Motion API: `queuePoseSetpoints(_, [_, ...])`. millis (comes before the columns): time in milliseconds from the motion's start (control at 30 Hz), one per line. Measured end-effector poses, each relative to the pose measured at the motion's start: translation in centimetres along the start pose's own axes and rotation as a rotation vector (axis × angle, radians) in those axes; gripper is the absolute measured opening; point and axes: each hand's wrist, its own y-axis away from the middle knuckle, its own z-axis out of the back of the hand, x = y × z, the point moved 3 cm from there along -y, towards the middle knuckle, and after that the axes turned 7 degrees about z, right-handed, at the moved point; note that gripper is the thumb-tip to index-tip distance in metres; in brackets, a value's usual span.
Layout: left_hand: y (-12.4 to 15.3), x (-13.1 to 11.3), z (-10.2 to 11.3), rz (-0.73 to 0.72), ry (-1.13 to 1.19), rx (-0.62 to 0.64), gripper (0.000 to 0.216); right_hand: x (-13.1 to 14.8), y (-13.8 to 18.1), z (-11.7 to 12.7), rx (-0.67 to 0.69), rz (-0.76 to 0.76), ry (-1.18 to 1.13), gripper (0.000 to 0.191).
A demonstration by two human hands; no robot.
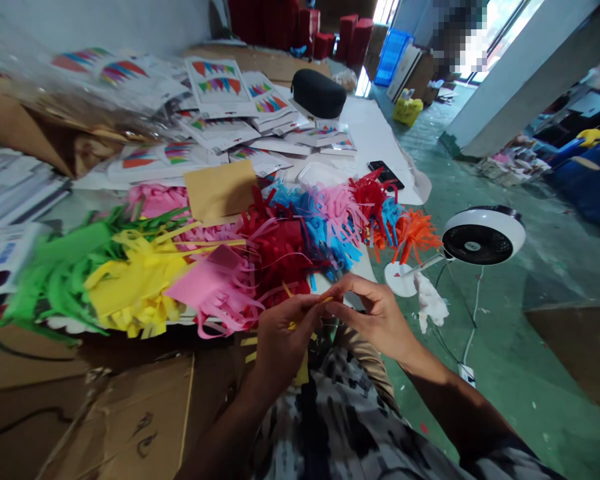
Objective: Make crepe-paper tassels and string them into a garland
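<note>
Grip of left hand [280,340] and right hand [375,317] pinching, seemingly, yellow fringe [303,374], beside table edge [364,265], floor [505,347] open rightward.

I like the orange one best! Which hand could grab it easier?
Probably the right hand: the orange fringed paper lies on that side, just above it. The left hand sits farther off, and both pinch a yellow paper strip.
</note>
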Motion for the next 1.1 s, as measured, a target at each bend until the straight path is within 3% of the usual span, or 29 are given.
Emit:
queuePoseSetpoints(233, [-0.1,0.4,0.0,0.002,-0.035,0.048,0.018,0.4,-0.2,0.8,-0.087,0.072,0.088,0.013])
queuePoseSetpoints(467, [0.2,0.5,-0.1,0.003,-0.053,0.113,0.023,0.7,0.1,0.2,0.005,0.123,0.226,0.013])
queuePoseSetpoints(633, [0.1,0.8,-0.1,-0.020,-0.093,0.114,0.018,0.1,0.3,0.1,0.042,0.076,0.153,0.015])
queuePoseSetpoints(867, [0.4,1.1,0.6,0.009,-0.118,0.164,0.025,-0.4,1.0,0.6,-0.114,0.045,0.066,0.016])
queuePoseSetpoints(1100, [1.0,1.2,1.0,0.151,0.013,0.175,0.031,-0.9,1.1,0.1,-0.070,0.011,0.006,0.011])
